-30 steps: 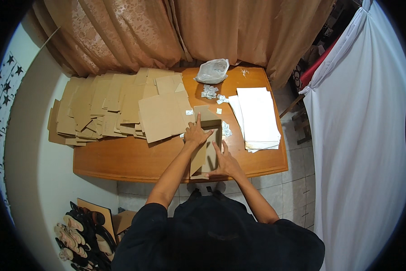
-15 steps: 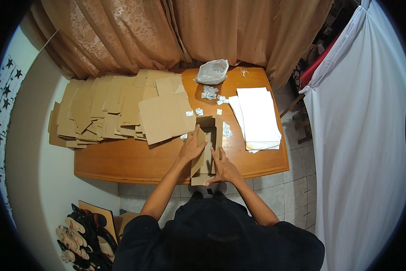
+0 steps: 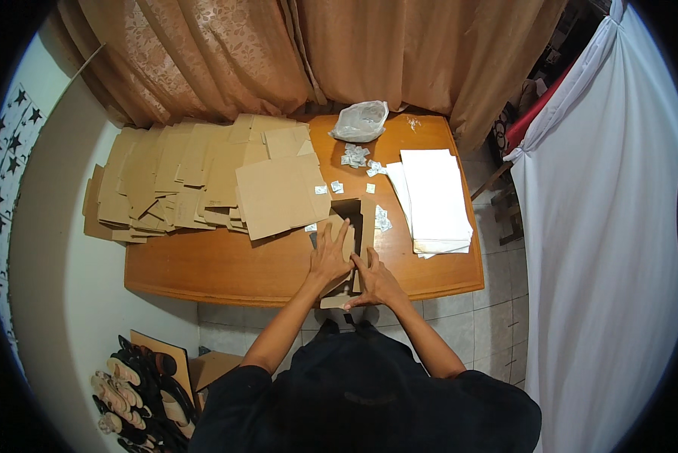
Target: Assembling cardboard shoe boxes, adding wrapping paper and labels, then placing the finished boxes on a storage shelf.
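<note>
An open cardboard box [image 3: 367, 226] stands at the near edge of the wooden table, directly before me. Across its left side lies my left hand [image 3: 331, 258], fingers stretched and spread over the left flap, pressing it inward. My right hand [image 3: 378, 281] grips the right wall near the front corner, its thumb down by the near flap [image 3: 334, 301] and its fingers on the wall's top. Much of the dark inside is hidden beneath the left hand. Small white packets [image 3: 382, 219] lie just right of the box.
Flat cardboard pieces [image 3: 282, 195] pile up over the table's left half. White sheets [image 3: 433, 200] are stacked at the right. Toward the back sit a clear plastic bag [image 3: 360, 121] and more small packets [image 3: 355, 155]. Shoes [image 3: 139, 392] stand on the floor at lower left.
My left hand has shifted right and flattened over the box, with the left flap folding inward under it. The right hand has stayed almost in place.
</note>
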Demonstrator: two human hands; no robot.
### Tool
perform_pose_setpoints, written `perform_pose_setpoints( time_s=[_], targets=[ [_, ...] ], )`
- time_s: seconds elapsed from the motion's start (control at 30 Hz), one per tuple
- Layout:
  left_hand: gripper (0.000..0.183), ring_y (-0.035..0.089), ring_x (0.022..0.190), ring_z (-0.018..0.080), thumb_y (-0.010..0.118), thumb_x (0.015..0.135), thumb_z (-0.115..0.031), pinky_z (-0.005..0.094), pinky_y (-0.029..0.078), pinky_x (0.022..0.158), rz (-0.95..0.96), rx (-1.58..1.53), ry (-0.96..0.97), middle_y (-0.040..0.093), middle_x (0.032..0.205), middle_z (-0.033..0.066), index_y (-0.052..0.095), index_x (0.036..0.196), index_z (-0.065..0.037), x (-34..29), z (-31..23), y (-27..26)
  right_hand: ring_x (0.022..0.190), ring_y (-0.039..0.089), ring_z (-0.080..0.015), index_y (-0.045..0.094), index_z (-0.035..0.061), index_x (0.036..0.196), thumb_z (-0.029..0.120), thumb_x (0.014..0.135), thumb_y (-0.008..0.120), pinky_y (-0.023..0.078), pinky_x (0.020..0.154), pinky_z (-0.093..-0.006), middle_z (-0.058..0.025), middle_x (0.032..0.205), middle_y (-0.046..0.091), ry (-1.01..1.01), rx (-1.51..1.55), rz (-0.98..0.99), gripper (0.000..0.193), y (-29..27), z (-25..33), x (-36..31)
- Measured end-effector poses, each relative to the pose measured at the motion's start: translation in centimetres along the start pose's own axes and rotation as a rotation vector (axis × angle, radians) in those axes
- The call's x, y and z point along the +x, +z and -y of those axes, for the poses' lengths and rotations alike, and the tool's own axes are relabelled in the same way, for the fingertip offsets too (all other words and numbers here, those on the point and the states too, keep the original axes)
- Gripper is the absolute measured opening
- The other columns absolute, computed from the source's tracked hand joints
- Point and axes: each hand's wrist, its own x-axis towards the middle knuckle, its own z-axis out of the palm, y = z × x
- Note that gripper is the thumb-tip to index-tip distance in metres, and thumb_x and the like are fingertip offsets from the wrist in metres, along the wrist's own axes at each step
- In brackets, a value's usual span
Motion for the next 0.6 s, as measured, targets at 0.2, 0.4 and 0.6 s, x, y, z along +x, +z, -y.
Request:
perform_pose_setpoints(
  time_s=[0.2, 0.4, 0.6],
  targets=[
    [0.137, 0.020, 0.148, 0.0444, 0.092, 0.057, -0.048, 0.0726, 0.033, 0.108, 0.088, 0.250, 0.168, 0.004, 0.168, 0.0099, 0.003, 0.161, -0.033, 4.9, 1.2, -0.8, 0.124, 0.050, -0.0569, 0.030, 0.0109, 0.155, 0.072, 0.040, 0.089, 0.047, 0.103, -0.0561, -0.0352, 0.158, 0.015, -0.034, -0.017, -0.011, 0.143, -0.7, 0.9, -0.5],
    [0.146, 0.020, 0.149, 0.0432, 0.095, 0.048, -0.049, 0.0727, 0.032, 0.109, 0.086, 0.204, 0.093, 0.000, 0.169, 0.0085, 0.006, 0.161, -0.031, 7.5, 2.2, -1.0, 0.130, 0.044, -0.0552, 0.029, 0.0173, 0.156, 0.077, 0.042, 0.085, 0.041, 0.108, -0.0575, -0.0281, 0.162, 0.015, -0.068, -0.076, -0.003, 0.141, -0.4, 0.3, -0.5],
    [0.135, 0.025, 0.148, 0.0375, 0.095, 0.054, -0.046, 0.0707, 0.038, 0.106, 0.100, 0.132, 0.166, 0.004, 0.169, 0.0076, 0.014, 0.161, -0.027, 8.9, 4.0, -0.7, 0.134, 0.039, -0.0562, 0.030, 0.0270, 0.157, 0.079, 0.046, 0.082, 0.034, 0.110, -0.0663, -0.0227, 0.162, 0.021, -0.089, -0.076, 0.032, 0.134, 1.0, -1.1, -0.1]
  ],
)
